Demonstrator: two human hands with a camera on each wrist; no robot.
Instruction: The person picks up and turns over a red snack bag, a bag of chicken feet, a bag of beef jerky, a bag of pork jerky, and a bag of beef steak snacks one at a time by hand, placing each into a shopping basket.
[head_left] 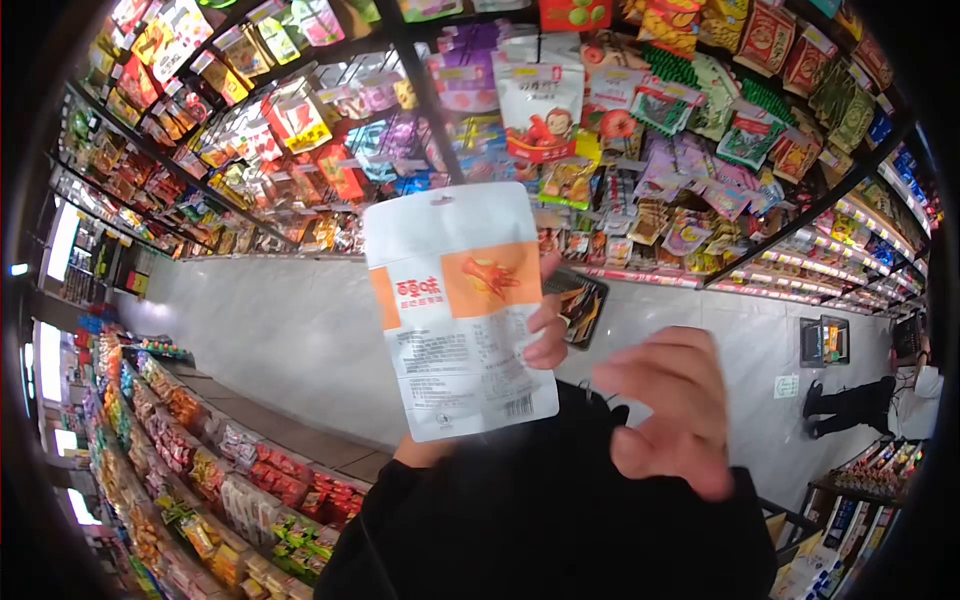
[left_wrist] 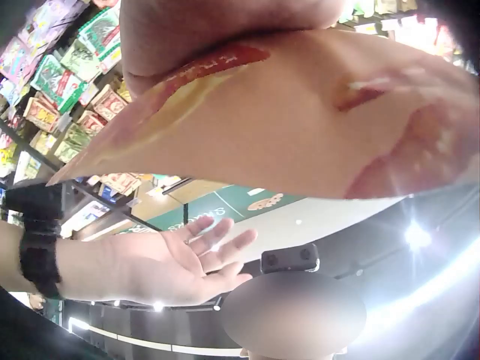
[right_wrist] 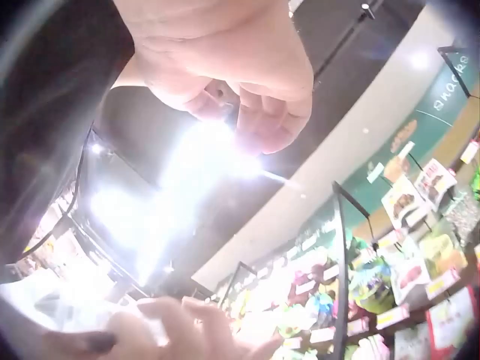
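A white and orange snack pouch (head_left: 460, 310) stands upright before me, its printed back with a barcode towards the head camera. My left hand (head_left: 546, 335) holds it from behind, fingers curled round its right edge; most of the palm is hidden. In the left wrist view the pouch's orange side (left_wrist: 247, 127) fills the upper part, with the left hand (left_wrist: 225, 34) against it. To the right of the pouch and apart from it, my right hand (head_left: 675, 405) hangs in the air, fingers loosely bent, holding nothing. A black strap (left_wrist: 39, 255) circles the right wrist.
Racks of hanging snack bags (head_left: 545, 95) line the far side. Bins of wrapped sweets (head_left: 270, 480) curve along the lower left. A black basket (head_left: 590, 318) sits on the grey floor (head_left: 270, 310) beyond my hands. Another person's legs (head_left: 850, 405) show at the right beside a basket (head_left: 826, 341).
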